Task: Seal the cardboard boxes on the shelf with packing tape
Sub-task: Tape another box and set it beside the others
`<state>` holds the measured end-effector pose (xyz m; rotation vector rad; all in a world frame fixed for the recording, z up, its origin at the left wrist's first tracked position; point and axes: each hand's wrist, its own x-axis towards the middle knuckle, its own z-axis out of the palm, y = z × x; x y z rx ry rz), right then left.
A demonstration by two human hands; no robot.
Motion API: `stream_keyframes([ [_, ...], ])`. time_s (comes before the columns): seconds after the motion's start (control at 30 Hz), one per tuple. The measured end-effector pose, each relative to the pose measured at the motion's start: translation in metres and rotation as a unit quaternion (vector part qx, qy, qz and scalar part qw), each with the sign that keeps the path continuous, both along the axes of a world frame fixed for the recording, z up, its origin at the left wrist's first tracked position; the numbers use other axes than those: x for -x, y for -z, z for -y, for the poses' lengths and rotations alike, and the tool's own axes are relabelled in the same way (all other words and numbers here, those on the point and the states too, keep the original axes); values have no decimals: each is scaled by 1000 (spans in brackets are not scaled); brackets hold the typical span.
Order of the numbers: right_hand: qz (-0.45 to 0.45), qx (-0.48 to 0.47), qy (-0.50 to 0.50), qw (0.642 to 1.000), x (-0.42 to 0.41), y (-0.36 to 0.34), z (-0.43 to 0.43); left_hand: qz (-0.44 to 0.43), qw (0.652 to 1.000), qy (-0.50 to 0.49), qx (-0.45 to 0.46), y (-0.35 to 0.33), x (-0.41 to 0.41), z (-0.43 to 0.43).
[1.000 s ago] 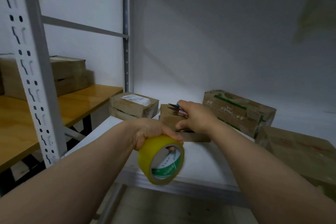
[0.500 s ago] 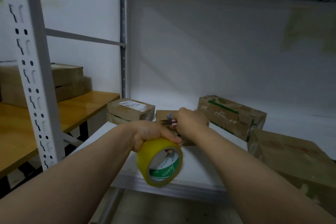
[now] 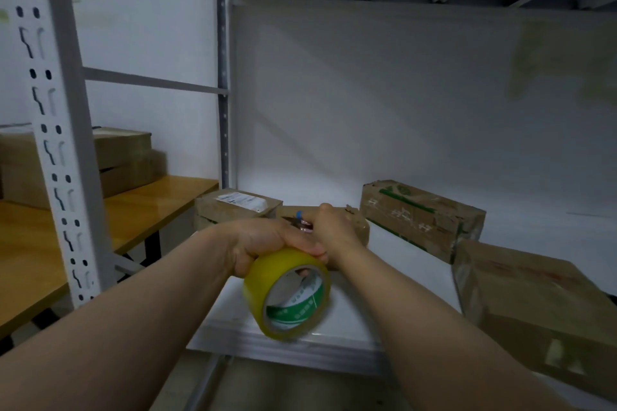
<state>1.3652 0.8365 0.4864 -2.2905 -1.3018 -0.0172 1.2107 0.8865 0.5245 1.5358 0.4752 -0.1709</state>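
The step in hand looks like getting a free end of tape started. The left hand (image 3: pixel 263 243) grips the yellow tape roll (image 3: pixel 287 290), its fingers curled over the top of the rim, and holds it in the air over the front edge of the white shelf (image 3: pixel 410 270). The right hand (image 3: pixel 334 230), touching the left, is closed round a small cutter (image 3: pixel 298 222), whose dark tip and blue part stick out toward the left. To do this well, the left hand should probably turn the roll so the loose end faces up. The right hand would then need a spare finger to lift it, keeping the cutter's tip away from the left knuckles. Pulling the strip straight and low toward a box should keep it from folding on itself. Just behind the hands sits a small cardboard box (image 3: pixel 359 223), likely the first to seal. I cannot tell whether its flaps are closed. Beside it on the left is a labelled box (image 3: pixel 233 210), on the right a long box with green print (image 3: pixel 420 220), and nearer the front a large box (image 3: pixel 534 304) that crowds the right forearm's path. Off to the left a perforated upright (image 3: pixel 56 110) stands before a wooden bench (image 3: pixel 133 210) bearing stacked boxes (image 3: pixel 123 157).
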Motion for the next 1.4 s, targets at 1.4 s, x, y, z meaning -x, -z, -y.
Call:
stream_keyframes([
  [1.4,-469,-146,136,860,-78,-36,116,83,740,-80,-662,-3,-110,15],
])
